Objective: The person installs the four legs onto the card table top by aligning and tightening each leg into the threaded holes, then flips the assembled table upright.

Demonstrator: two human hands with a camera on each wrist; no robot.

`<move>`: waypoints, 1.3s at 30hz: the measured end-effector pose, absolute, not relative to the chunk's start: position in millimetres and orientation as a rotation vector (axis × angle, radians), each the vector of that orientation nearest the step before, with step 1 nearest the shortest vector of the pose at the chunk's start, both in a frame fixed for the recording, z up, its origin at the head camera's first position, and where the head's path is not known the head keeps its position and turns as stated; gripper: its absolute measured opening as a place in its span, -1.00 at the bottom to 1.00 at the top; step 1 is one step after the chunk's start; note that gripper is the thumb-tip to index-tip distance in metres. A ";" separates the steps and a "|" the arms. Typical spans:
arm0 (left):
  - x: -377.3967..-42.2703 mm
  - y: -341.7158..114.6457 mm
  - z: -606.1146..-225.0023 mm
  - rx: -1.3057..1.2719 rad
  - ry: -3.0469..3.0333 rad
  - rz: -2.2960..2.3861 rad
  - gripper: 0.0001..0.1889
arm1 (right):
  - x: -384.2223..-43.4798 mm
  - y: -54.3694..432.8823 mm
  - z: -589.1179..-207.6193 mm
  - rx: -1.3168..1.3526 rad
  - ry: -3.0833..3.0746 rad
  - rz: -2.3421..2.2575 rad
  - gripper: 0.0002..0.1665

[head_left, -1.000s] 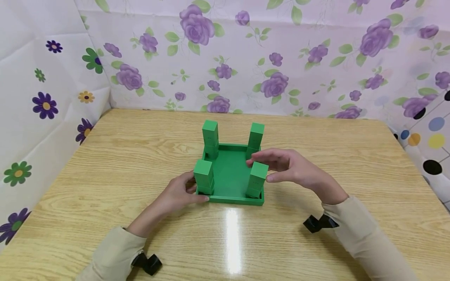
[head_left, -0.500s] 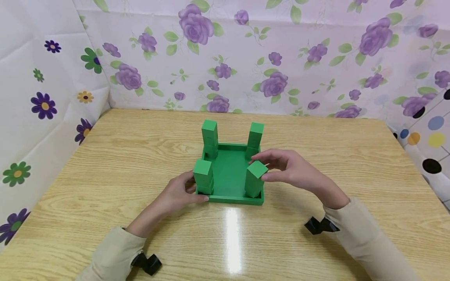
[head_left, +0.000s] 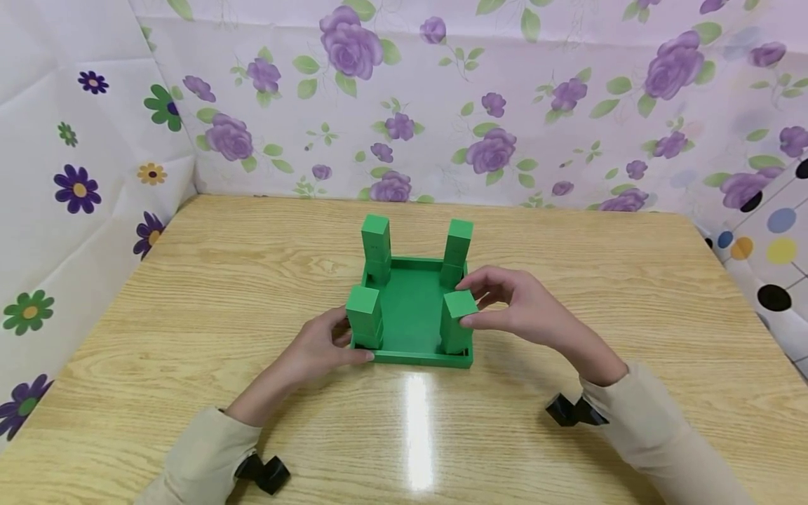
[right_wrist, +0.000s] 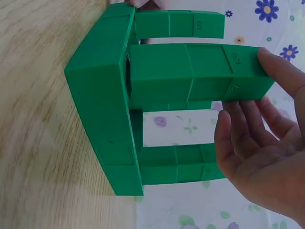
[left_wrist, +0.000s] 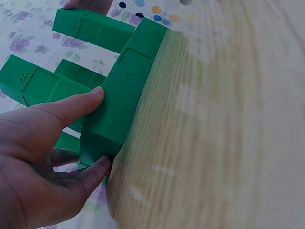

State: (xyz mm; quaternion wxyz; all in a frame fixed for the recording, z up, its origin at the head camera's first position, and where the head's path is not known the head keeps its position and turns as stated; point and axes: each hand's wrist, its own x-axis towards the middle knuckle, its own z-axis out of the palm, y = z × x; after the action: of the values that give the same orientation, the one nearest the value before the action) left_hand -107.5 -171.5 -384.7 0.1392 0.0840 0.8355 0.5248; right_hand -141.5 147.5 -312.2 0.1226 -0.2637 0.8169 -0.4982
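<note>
A shallow green tray (head_left: 413, 312) lies on the table with an upright square green post at each corner. My left hand (head_left: 320, 344) grips its front left corner, thumb on the front wall and fingertips at the side wall, beside the front left post (head_left: 364, 315). With thumb and fingers my right hand (head_left: 520, 307) pinches the upper part of the front right post (head_left: 454, 326). In the right wrist view this numbered post (right_wrist: 162, 69) shows seams and stands at the tray's corner; its foot is partly hidden by the wall.
The back left post (head_left: 376, 242) and back right post (head_left: 457, 245) stand upright at the far corners. The wood table (head_left: 284, 245) meets a flowered wall covering (head_left: 265, 126) at the back. A bright reflection lies in front of the tray.
My right thumb and fingers have moved onto the front right post. That post twisted, then turned partway back and now stands straighter. My left hand has kept its place on the tray.
</note>
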 end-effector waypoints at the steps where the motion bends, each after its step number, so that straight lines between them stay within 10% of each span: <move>1: -107.5 -171.5 -384.7 0.244 2.413 1.520 -0.21 | -140.5 146.9 -312.1 -0.762 2.402 -1.447 -0.53; 39: -107.7 -170.6 -383.5 0.226 2.430 1.492 -0.21 | -119.8 135.5 -314.7 -0.806 2.784 -1.321 -0.55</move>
State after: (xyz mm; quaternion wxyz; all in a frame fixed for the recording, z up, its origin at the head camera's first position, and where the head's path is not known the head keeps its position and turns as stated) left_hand -107.7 -170.6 -383.5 0.1400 0.0783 0.8412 0.5164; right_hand -119.8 135.5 -314.7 -0.0220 -0.2531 0.8738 -0.4146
